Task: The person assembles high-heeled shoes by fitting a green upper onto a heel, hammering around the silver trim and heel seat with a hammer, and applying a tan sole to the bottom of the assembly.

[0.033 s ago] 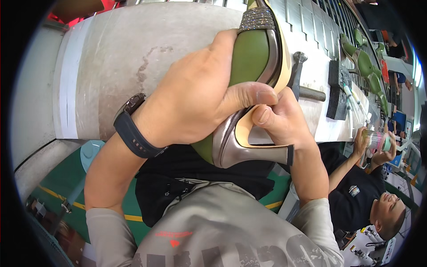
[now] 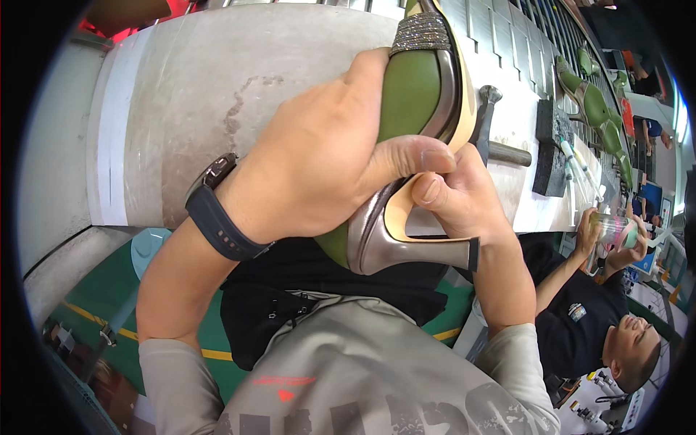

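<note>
My left hand (image 2: 319, 159) is wrapped around an olive-green high-heeled shoe (image 2: 417, 87), held sole-side toward me above my lap. The shoe has a glittery band near the toe, a tan sole edge and a metallic grey heel (image 2: 395, 246) pointing right. My right hand (image 2: 464, 196) pinches the shoe's arch just above the heel, its thumb pressed on the tan sole next to my left thumb. A dark watch (image 2: 217, 214) sits on my left wrist.
A grey workbench (image 2: 217, 94) runs in front of me. On it lie a metal-handled tool (image 2: 496, 145), a black block (image 2: 551, 148) and a row of green shoes (image 2: 598, 105) further right. A co-worker at right holds a clear container (image 2: 616, 230).
</note>
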The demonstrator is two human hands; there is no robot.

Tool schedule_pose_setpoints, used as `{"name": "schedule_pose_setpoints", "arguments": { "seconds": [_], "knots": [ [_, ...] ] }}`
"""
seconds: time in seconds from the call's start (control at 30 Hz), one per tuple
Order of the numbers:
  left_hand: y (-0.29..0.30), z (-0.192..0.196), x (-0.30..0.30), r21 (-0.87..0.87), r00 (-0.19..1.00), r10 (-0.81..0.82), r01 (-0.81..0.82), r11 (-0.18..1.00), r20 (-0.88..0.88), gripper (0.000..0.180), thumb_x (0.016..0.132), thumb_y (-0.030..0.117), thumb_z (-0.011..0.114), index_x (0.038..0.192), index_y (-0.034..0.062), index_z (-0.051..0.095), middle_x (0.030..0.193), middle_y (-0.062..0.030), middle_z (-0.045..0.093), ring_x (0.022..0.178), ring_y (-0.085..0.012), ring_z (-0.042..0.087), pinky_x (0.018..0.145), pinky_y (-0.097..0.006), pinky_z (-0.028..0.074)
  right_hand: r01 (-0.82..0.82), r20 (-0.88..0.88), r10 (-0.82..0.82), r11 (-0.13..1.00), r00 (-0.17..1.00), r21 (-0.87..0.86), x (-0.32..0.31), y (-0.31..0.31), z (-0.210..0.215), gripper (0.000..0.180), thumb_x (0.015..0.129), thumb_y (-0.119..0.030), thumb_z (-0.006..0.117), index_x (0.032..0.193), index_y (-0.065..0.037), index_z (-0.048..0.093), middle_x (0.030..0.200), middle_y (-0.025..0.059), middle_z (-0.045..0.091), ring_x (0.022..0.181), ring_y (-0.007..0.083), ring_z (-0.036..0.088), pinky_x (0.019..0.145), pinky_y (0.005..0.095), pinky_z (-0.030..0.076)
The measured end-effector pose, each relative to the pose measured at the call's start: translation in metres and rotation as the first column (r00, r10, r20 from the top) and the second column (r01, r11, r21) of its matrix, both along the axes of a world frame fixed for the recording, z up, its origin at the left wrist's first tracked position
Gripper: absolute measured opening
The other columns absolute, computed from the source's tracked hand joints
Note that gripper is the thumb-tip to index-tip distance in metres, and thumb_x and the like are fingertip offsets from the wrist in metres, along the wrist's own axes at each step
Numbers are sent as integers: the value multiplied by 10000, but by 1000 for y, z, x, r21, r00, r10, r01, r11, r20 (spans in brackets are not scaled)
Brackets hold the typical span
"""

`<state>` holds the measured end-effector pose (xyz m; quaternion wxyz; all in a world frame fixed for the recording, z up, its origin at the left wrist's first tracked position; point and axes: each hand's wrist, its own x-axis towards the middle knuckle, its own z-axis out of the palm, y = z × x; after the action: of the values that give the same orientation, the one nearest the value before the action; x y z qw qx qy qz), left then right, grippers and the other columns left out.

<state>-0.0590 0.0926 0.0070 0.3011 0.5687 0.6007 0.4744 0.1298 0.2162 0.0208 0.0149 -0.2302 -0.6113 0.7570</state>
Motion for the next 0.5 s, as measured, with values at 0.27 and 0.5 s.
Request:
{"name": "schedule_pose_setpoints", "arguments": {
  "seconds": [0.27, 0.5],
  "knots": [
    [-5, -9, -5, 20, 766, -149, 175, 984, 625, 764, 1099, 557, 489, 1541, -61, 410, 1388, -131, 615, 1273, -219, 598, 1092, -350, 458, 83, -56, -89, 992, 995, -94, -2, -12, -11, 606, 926, -451, 832, 1223, 56, 681, 1047, 94, 755, 937, 132, 701, 842, 295, 576],
    [-9, 0, -32, -64, 687, -208, 348, 935, 696, 973, 864, 400, 883, 1570, -63, 398, 1476, -133, 569, 1386, -231, 530, 1186, -374, 399, 35, -30, -37, 998, 999, -50, -4, -6, -6, 561, 921, -442, 839, 1154, 53, 718, 1014, 88, 762, 906, 128, 699, 807, 282, 568]
  ]
}}
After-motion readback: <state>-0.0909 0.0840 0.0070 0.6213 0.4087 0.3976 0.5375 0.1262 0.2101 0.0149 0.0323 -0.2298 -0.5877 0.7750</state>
